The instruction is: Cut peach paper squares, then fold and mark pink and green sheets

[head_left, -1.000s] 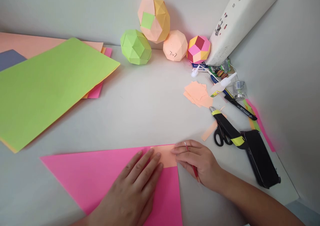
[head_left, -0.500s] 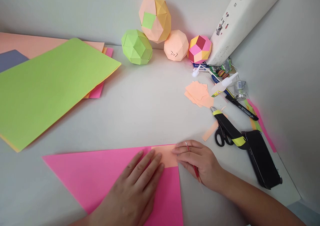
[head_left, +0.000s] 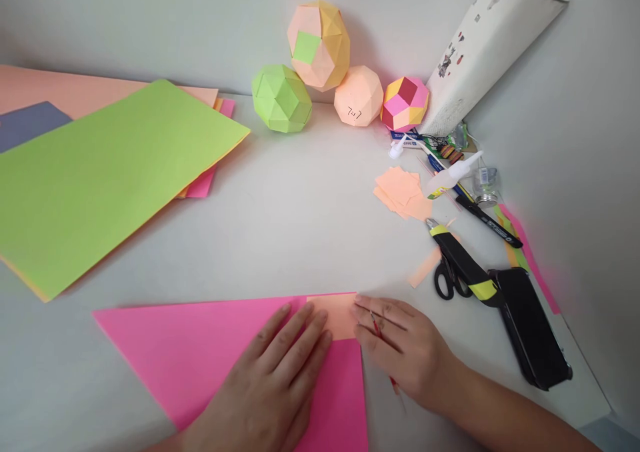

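1. Peach paper piece: we are seeing it lying flat on the pink sheet, near that sheet's upper right corner.
2. Left hand: spreading flat over both papers, gripping nothing, fingertips covering part of the peach piece's left side.
3. Right hand: curling, holding a slim red tool among its fingers while fingertips are resting at the peach piece's right edge.
4. Skewing risk: only the 2 hands seem to be steadying the peach piece, so we are reckoning that uneven pressure could be turning it out of line.
5. Scuffing risk: the tool is sitting close to the paper; we are judging that a loosening grip could be letting it scratch. Which end is pointed, we are not managing to tell.
6. Creeping risk: the pink sheet's left corner is lying unheld, so a sideways push could be swinging both papers.
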`<state>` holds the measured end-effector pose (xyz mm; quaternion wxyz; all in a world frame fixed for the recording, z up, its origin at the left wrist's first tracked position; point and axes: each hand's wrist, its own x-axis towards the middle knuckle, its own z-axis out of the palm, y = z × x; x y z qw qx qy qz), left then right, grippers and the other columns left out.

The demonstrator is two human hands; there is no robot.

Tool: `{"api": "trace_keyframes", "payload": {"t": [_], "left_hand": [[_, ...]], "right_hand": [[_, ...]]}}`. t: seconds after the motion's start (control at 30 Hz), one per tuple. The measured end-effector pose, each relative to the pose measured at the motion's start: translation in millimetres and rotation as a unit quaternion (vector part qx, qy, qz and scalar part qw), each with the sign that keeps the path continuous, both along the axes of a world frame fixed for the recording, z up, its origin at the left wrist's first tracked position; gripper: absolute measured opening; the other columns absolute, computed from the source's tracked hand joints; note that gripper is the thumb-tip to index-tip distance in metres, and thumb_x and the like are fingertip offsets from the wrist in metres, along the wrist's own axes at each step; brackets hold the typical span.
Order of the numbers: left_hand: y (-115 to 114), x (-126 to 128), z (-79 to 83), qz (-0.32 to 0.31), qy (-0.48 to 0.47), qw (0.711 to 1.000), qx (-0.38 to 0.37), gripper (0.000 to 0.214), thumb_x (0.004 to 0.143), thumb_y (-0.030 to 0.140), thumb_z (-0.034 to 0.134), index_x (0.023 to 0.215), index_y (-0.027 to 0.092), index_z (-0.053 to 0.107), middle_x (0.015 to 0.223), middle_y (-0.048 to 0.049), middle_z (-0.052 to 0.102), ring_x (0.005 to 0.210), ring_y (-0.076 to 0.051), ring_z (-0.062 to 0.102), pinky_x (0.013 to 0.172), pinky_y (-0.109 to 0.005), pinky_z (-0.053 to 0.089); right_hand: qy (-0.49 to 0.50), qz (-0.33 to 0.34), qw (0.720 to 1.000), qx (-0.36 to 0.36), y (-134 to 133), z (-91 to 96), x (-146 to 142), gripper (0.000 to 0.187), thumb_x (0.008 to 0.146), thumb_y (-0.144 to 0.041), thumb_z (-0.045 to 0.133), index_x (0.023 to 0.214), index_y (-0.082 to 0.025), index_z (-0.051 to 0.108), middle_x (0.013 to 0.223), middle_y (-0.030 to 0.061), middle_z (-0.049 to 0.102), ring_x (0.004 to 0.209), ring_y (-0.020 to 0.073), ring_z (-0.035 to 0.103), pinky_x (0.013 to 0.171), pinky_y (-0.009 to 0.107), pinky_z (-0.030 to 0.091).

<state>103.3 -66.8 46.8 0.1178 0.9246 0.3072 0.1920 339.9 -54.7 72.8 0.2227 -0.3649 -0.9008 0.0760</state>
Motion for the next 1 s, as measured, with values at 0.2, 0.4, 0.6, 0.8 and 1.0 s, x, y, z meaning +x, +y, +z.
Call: {"api": "trace_keyframes", "payload": {"t": [0.2, 0.4, 0.6, 0.8, 1.0], "left_hand": [[-0.2, 0.9, -0.9, 0.002, 0.008, 1.000, 0.009, 0.050, 0.091, 0.032, 0.049, 0.138, 0.014, 0.048, 0.137, -0.0109, 0.053, 0.137, -0.031, 0.033, 0.117, -0.048, 0.017], [0.0, 0.3, 0.8, 0.005, 0.014, 1.000, -0.003, 0.046, 0.090, 0.034, 0.052, 0.132, 0.015, 0.054, 0.136, -0.0099, 0.054, 0.138, -0.031, 0.032, 0.117, -0.047, 0.016], [0.1, -0.2, -0.9, -0.008, 0.024, 1.000, 0.010, 0.046, 0.088, 0.033, 0.054, 0.128, 0.010, 0.056, 0.138, -0.0143, 0.050, 0.138, -0.036, 0.029, 0.115, -0.052, 0.017], [1.8, -1.3, 1.7, -0.023, 0.041, 0.999, -0.004, 0.053, 0.089, 0.036, 0.048, 0.132, 0.005, 0.050, 0.138, -0.0183, 0.049, 0.136, -0.039, 0.030, 0.111, -0.057, 0.024], [3.4, -1.1, 4.8, -0.021, 0.056, 0.998, -0.010, 0.060, 0.092, 0.042, 0.039, 0.138, 0.003, 0.043, 0.138, -0.0194, 0.048, 0.134, -0.039, 0.032, 0.111, -0.055, 0.020]], "right_hand": [[-0.070, -0.012, 0.994, 0.084, -7.0, -3.4, -5.6, 0.020, 0.088, 0.001, 0.050, 0.088, -0.009, 0.068, 0.097, 0.0152, 0.074, 0.100, 0.0243, 0.068, 0.084, 0.038, 0.061], [-0.055, -0.020, 0.996, 0.066, -6.6, -1.3, -5.2, 0.023, 0.090, -0.001, 0.047, 0.089, -0.008, 0.068, 0.095, 0.0152, 0.074, 0.100, 0.0242, 0.067, 0.085, 0.038, 0.060], [0.094, -0.021, 0.995, -0.019, 2.9, 0.1, -2.5, 0.016, 0.090, -0.011, 0.053, 0.101, -0.013, 0.065, 0.090, 0.0113, 0.071, 0.092, 0.0231, 0.065, 0.079, 0.038, 0.058], [0.327, -0.059, 0.902, -0.275, 25.2, 3.2, -32.4, 0.041, 0.101, -0.041, 0.024, 0.117, -0.019, 0.056, 0.076, 0.0032, 0.056, 0.063, 0.0154, 0.053, 0.058, 0.033, 0.050], [0.276, -0.134, 0.855, -0.418, 56.0, -3.9, -67.8, 0.025, 0.094, -0.035, 0.048, 0.076, -0.020, 0.057, 0.058, -0.0044, 0.047, 0.054, 0.0109, 0.048, 0.058, 0.027, 0.046]]}}
